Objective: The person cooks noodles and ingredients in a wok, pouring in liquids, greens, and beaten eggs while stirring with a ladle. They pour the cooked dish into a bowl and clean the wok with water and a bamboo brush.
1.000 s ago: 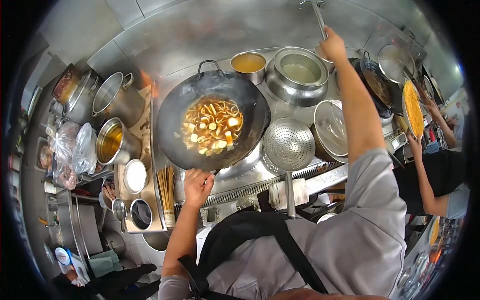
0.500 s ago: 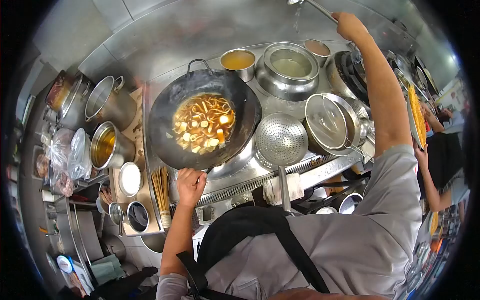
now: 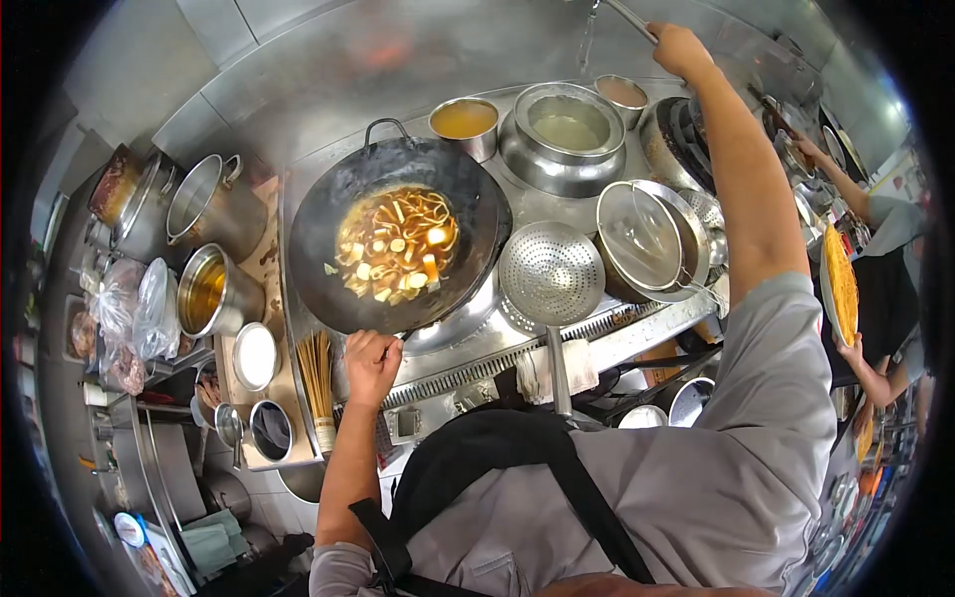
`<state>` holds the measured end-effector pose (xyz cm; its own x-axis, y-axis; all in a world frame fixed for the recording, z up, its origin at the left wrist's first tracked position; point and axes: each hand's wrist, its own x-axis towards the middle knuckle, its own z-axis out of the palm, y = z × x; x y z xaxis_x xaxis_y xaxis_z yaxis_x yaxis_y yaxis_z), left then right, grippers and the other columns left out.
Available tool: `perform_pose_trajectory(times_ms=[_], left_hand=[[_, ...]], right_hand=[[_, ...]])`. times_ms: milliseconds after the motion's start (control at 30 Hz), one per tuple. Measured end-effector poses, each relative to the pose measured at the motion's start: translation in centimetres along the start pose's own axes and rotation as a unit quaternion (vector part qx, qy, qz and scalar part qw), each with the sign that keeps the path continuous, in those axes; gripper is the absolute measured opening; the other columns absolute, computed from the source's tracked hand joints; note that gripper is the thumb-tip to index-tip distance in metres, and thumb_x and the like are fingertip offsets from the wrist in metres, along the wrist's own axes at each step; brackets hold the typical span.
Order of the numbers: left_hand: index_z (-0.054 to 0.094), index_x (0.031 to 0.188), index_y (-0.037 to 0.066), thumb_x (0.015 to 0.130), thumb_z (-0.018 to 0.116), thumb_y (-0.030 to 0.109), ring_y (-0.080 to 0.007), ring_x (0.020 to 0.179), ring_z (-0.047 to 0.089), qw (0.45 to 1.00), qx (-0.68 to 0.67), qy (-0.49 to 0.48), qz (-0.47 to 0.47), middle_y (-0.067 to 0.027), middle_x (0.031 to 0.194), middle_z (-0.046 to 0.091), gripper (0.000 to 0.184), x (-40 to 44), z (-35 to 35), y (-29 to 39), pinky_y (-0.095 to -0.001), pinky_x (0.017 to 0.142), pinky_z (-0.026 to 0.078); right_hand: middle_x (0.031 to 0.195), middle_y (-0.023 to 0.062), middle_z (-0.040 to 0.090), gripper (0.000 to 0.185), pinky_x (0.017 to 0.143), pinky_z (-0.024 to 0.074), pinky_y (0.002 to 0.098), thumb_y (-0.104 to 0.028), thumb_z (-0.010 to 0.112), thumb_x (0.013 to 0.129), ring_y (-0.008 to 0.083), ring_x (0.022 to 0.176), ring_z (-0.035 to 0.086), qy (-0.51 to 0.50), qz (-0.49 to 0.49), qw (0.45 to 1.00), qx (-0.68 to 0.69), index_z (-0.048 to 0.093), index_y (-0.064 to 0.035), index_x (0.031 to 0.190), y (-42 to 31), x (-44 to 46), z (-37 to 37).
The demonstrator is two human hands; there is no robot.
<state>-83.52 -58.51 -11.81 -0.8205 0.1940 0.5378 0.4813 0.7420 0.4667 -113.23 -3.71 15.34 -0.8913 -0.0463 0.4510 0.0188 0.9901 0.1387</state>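
My left hand (image 3: 373, 366) is closed around the short handle at the near edge of a black wok (image 3: 328, 214). In the wok lie thick noodles (image 3: 413, 214) in brown sauce with pale, chunky pieces. At the top, my right hand (image 3: 683, 52) grips a long metal handle (image 3: 629, 18), which looks like a ladle's. Its far end is cut off by the view's upper edge. A thin stream of water (image 3: 587, 42) falls beside that end. Right of the wok rests a perforated strainer (image 3: 550, 274) with its handle toward me.
Behind the strainer stand a pot of yellow liquid (image 3: 466, 121) and a wide steel pot (image 3: 562, 174). A mesh sieve (image 3: 640, 234) lies over a pan. Bamboo sticks (image 3: 316, 383) and steel pots (image 3: 214, 204) are at left. A co-worker's hand (image 3: 851, 350) holds a plate (image 3: 841, 289) at right.
My right hand has shifted slightly left with the handle. The left hand stays on the wok. At right, a co-worker's plate is lower, and an arm now reaches toward the pans.
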Motion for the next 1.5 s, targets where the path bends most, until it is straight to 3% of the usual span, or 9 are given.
perform_pose_trajectory(times_ms=[200, 333, 400, 933, 1133, 1200, 1233, 1300, 1500], left_hand=[[0.063, 0.071, 0.008, 0.075, 0.071, 0.011, -0.0275, 0.067, 0.054, 1.000, 0.004, -0.009, -0.001, -0.0068, 0.068, 0.058, 0.009, 0.0, -0.1, -0.1, -0.0383, 0.067, 0.041], [0.064, 0.071, 0.008, 0.075, 0.071, 0.011, -0.0277, 0.067, 0.054, 1.000, 0.005, -0.009, -0.001, -0.0070, 0.068, 0.058, 0.009, 0.0, -0.1, 0.0, -0.0381, 0.067, 0.041], [0.064, 0.071, 0.008, 0.075, 0.071, 0.011, -0.0280, 0.067, 0.054, 1.000, 0.004, -0.014, -0.008, -0.0072, 0.068, 0.058, 0.009, 0.0, -0.1, 0.0, -0.0382, 0.068, 0.041], [0.063, 0.070, 0.007, 0.075, 0.070, 0.010, -0.0285, 0.066, 0.053, 1.000, 0.000, -0.014, -0.003, -0.0079, 0.067, 0.057, 0.009, 0.0, -0.1, 0.1, -0.0386, 0.066, 0.041], [0.062, 0.070, 0.007, 0.074, 0.071, 0.010, -0.0281, 0.065, 0.053, 1.000, -0.001, -0.002, 0.003, -0.0074, 0.066, 0.056, 0.010, 0.0, 0.0, -0.1, -0.0385, 0.065, 0.040], [0.062, 0.070, 0.008, 0.074, 0.071, 0.010, -0.0279, 0.065, 0.053, 1.000, 0.000, -0.005, 0.001, -0.0072, 0.066, 0.056, 0.010, 0.0, 0.0, -0.1, -0.0385, 0.065, 0.041], [0.062, 0.070, 0.008, 0.074, 0.071, 0.010, -0.0279, 0.065, 0.053, 1.000, 0.000, -0.006, 0.000, -0.0072, 0.066, 0.056, 0.010, 0.0, 0.0, 0.0, -0.0385, 0.065, 0.041], [0.062, 0.070, 0.008, 0.075, 0.070, 0.010, -0.0277, 0.065, 0.053, 1.000, -0.002, -0.002, -0.001, -0.0069, 0.067, 0.056, 0.010, 0.0, 0.1, 0.1, -0.0385, 0.066, 0.041], [0.062, 0.070, 0.008, 0.075, 0.070, 0.010, -0.0276, 0.066, 0.053, 1.000, 0.006, -0.008, -0.004, -0.0068, 0.067, 0.056, 0.010, 0.0, 0.0, 0.0, -0.0387, 0.067, 0.041]], right_hand=[[0.108, 0.0206, 0.067, 0.052, 0.088, 0.0504, 0.0461, -0.013, 0.056, 0.079, 0.0368, 0.102, 0.064, -0.050, 0.213, 0.948, 0.231, 0.056, -0.0148, 0.130, -2.3, -4.2, -2.5], [0.110, 0.0210, 0.066, 0.053, 0.089, 0.0505, 0.0454, -0.012, 0.055, 0.079, 0.0353, 0.104, 0.064, -0.031, 0.205, 0.951, 0.230, 0.055, -0.0160, 0.132, 0.1, -3.9, 0.6], [0.113, 0.0202, 0.066, 0.055, 0.091, 0.0501, 0.0449, -0.012, 0.055, 0.080, 0.0342, 0.106, 0.064, 0.037, 0.065, 0.993, 0.095, 0.053, -0.0179, 0.135, 1.4, -2.9, 2.1], [0.118, 0.0181, 0.064, 0.051, 0.093, 0.0491, 0.0452, -0.009, 0.048, 0.085, 0.0344, 0.109, 0.061, -0.055, 0.093, 0.994, -0.004, 0.053, -0.0187, 0.134, 0.7, -3.4, -0.9], [0.107, 0.0188, 0.068, 0.053, 0.085, 0.0521, 0.0418, -0.013, 0.056, 0.079, 0.0319, 0.096, 0.067, 0.092, 0.080, 0.990, 0.074, 0.055, -0.0143, 0.132, 3.1, -5.0, 1.9], [0.083, 0.0167, 0.068, 0.058, 0.062, 0.0533, 0.0372, -0.011, 0.060, 0.078, 0.0255, 0.064, 0.067, 0.019, 0.200, 0.938, 0.282, 0.050, -0.0072, 0.135, 1.3, -6.4, 0.0], [0.083, 0.0167, 0.068, 0.058, 0.062, 0.0533, 0.0372, -0.011, 0.060, 0.078, 0.0255, 0.064, 0.067, 0.018, 0.200, 0.938, 0.282, 0.050, -0.0072, 0.135, 1.6, -6.3, 0.4], [0.064, 0.0100, 0.059, 0.062, 0.043, 0.0427, 0.0316, -0.007, 0.061, 0.080, 0.0164, 0.044, 0.052, 0.007, 0.242, 0.784, 0.572, 0.039, 0.0006, 0.138, 2.1, -6.0, 1.7], [0.061, 0.0073, 0.055, 0.059, 0.038, 0.0365, 0.0295, -0.001, 0.060, 0.083, 0.0150, 0.043, 0.048, 0.010, 0.263, 0.614, 0.744, 0.031, 0.0013, 0.133, 1.0, -6.0, 2.6]])
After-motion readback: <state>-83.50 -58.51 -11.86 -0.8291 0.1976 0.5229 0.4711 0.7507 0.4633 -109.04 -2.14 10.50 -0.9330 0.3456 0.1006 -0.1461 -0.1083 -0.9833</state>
